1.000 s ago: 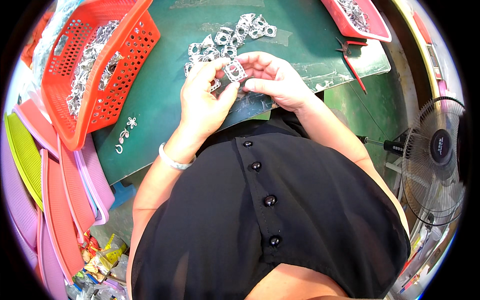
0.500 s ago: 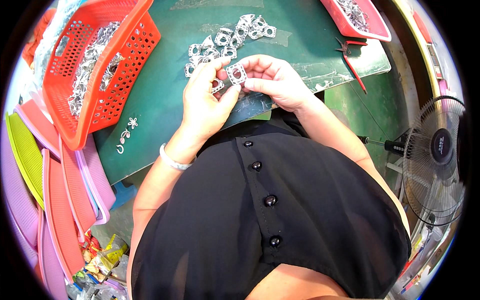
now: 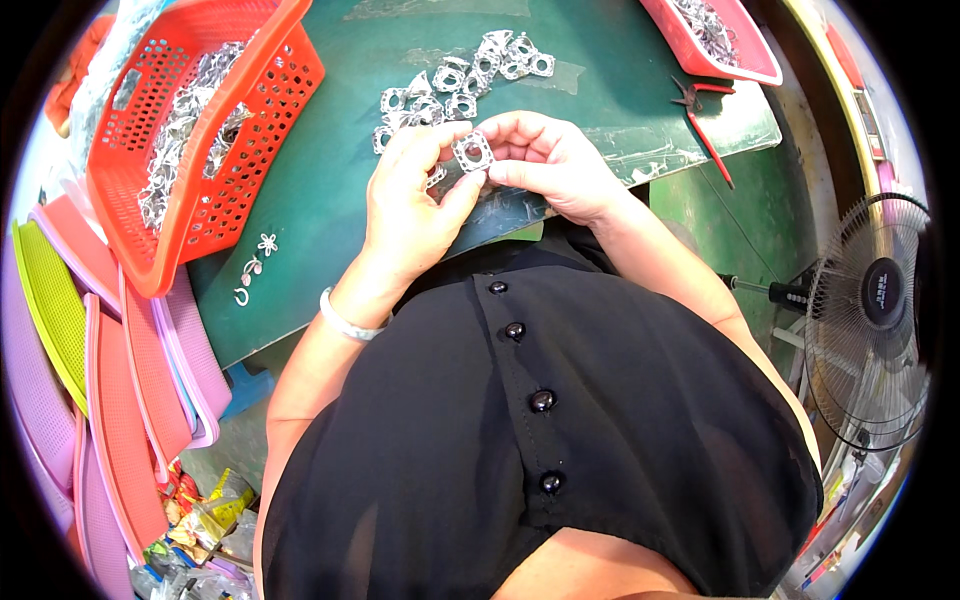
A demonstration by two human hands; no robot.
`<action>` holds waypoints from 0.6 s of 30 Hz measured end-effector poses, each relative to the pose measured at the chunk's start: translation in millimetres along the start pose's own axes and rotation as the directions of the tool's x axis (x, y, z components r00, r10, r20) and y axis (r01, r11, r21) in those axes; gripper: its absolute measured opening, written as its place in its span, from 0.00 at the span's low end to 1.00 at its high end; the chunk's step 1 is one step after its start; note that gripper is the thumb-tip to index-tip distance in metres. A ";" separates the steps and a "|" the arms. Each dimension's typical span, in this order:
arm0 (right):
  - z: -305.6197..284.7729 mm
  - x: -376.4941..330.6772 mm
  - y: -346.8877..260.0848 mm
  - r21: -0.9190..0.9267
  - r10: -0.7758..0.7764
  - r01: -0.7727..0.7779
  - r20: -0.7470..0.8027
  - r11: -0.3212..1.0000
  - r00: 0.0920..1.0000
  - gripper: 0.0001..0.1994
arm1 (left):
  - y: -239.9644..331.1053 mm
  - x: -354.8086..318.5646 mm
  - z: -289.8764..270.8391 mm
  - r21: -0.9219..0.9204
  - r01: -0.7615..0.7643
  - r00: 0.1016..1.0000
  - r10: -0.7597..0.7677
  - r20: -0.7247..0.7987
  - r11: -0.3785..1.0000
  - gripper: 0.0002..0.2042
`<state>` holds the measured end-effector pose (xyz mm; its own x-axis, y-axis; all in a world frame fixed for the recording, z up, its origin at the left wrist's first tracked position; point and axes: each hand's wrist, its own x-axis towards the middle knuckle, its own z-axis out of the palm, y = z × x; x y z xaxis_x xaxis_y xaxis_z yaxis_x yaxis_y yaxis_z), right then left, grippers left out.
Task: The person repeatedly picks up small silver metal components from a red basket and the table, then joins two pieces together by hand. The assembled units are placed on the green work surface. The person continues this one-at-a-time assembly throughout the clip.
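Note:
Between my two hands is a square silver metal piece [image 3: 473, 140] with a large round hole, held at its edges over the table's near edge. My left hand [image 3: 412, 190] pinches its left side with thumb and fingers. A second silver piece [image 3: 436, 177] is partly visible inside that palm, mostly hidden by the fingers. On the other side, my right hand [image 3: 545, 165] grips the square piece between thumb and curled fingers. Just beyond my hands lies a loose pile of similar silver pieces [image 3: 462, 106] on the green table [image 3: 360, 40].
An orange-red perforated basket [image 3: 250, 160] of silver parts stands at left, near a few small ornaments [image 3: 252, 270]. Red-handled pliers [image 3: 705, 125] lie at right below a pink tray [image 3: 740, 72] of metal parts. Stacked coloured baskets [image 3: 130, 430] and a fan [image 3: 866, 310] flank me.
My fingers have shifted slightly around the square piece, which is turned a little. The piece in my left palm shows less now. Both hands stay in nearly the same place.

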<state>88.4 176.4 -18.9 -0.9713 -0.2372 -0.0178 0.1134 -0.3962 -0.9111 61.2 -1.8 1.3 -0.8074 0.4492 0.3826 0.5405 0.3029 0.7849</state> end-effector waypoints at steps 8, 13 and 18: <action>4.6 -0.1 -12.2 -0.143 0.018 -0.027 -0.066 0.989 0.998 0.14 | -12.4 4.6 -15.7 -0.821 0.560 0.749 -0.491 0.445 0.110 0.13; 4.8 3.8 -10.2 -0.228 0.063 -0.087 -0.110 0.970 0.992 0.14 | -20.7 3.7 -21.2 -0.809 0.556 0.721 -0.375 0.583 -0.189 0.20; 8.7 9.0 -7.6 -0.322 0.016 -0.053 -0.117 0.945 0.993 0.13 | -13.0 2.9 -32.5 -0.844 0.518 0.743 -0.416 0.524 -0.137 0.21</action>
<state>80.6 169.6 -8.5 -0.9872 -0.1377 -0.0801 0.0913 -0.0767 -0.9929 44.2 -31.8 8.0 -0.7012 0.6479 -0.2977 -0.6921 -0.5182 0.5024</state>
